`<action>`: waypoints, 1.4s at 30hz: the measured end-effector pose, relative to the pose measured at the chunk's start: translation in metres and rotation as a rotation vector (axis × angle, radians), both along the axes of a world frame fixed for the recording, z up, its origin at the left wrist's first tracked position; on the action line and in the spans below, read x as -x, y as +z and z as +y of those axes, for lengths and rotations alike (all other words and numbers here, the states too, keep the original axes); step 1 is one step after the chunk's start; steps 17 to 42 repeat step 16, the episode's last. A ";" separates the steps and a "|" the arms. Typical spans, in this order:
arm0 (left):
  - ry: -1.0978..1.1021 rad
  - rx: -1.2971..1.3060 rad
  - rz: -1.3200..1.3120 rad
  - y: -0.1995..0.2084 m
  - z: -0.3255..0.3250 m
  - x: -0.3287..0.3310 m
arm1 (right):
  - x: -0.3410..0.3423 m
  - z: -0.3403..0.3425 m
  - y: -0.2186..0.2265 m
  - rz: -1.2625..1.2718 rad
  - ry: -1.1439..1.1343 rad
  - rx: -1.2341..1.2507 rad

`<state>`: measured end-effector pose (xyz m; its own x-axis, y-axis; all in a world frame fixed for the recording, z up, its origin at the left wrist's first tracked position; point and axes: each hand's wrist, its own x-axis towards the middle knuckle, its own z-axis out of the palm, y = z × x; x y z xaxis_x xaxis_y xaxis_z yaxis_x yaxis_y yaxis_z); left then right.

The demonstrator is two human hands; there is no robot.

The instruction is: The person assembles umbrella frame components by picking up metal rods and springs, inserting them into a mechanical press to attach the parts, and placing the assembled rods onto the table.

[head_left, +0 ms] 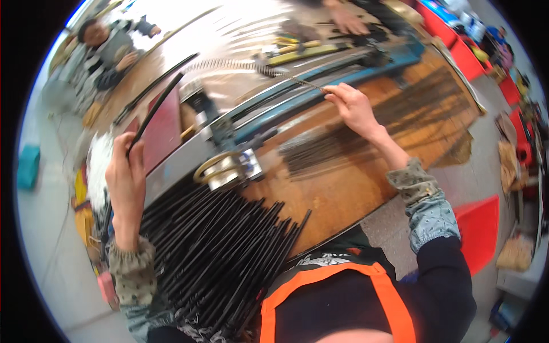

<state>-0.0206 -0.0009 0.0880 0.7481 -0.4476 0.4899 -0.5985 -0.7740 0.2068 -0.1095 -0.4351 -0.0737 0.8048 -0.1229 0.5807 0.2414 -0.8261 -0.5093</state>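
Observation:
My left hand (pixel 127 177) is closed around the lower end of a thin black tube (pixel 155 110), which slants up and to the right. Between the fingertips of my right hand (pixel 355 110) is one end of a long, thin coil spring (pixel 286 76). The spring arches leftward over the bench, and its other end comes close to the tube's upper tip; blur hides whether it is inside. A large bundle of black tubes (pixel 223 257) lies below, between my forearms. Beneath my right hand a pile of long, thin dark springs or rods (pixel 337 148) rests on the wooden bench (pixel 320 197).
A blue metal rail fixture (pixel 343 71) crosses the bench, with a metal block and yellowish hose (pixel 229 170) at its near end. Another black rod (pixel 154 88) lies beyond my left hand. A co-worker (pixel 106 54) is far left; another person's hand (pixel 346 18) is at the top. Red bins (pixel 480 231) stand right.

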 end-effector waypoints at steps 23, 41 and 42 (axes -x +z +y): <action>0.253 0.131 0.017 -0.029 0.141 0.066 | -0.127 0.203 0.071 0.171 0.720 -0.351; 0.253 0.131 0.017 -0.029 0.141 0.066 | -0.127 0.203 0.071 0.171 0.720 -0.351; 0.253 0.131 0.017 -0.029 0.141 0.066 | -0.127 0.203 0.071 0.171 0.720 -0.351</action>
